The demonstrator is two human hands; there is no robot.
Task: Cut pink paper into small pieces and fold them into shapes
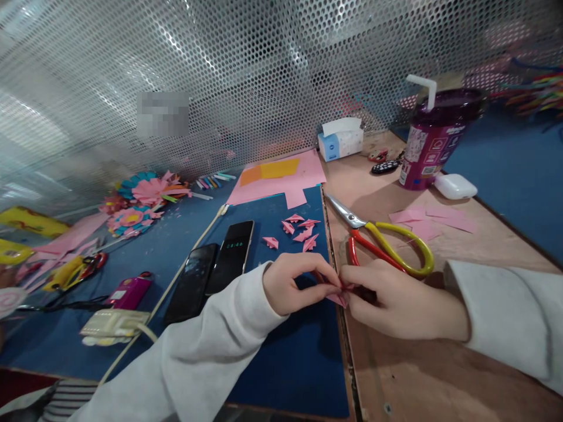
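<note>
My left hand (292,284) and my right hand (396,302) meet at the seam between the blue mat (281,357) and the wooden board (422,375). Both pinch a small folded pink paper piece (339,299) between thumb and fingertips. Most of the piece is hidden by my fingers. Just beyond my hands, several finished pink folded pieces (298,230) lie on the mat. Red-and-yellow-handled scissors (382,240) rest on the board right behind my right hand.
Two dark phones (215,266) lie left of my left arm. Pink and orange paper sheets (281,176), a tissue box (341,140), a purple cup with straw (433,140), a white case (455,186), pink scraps (428,221) and paper flowers (145,199) sit before a perforated metal screen (264,70).
</note>
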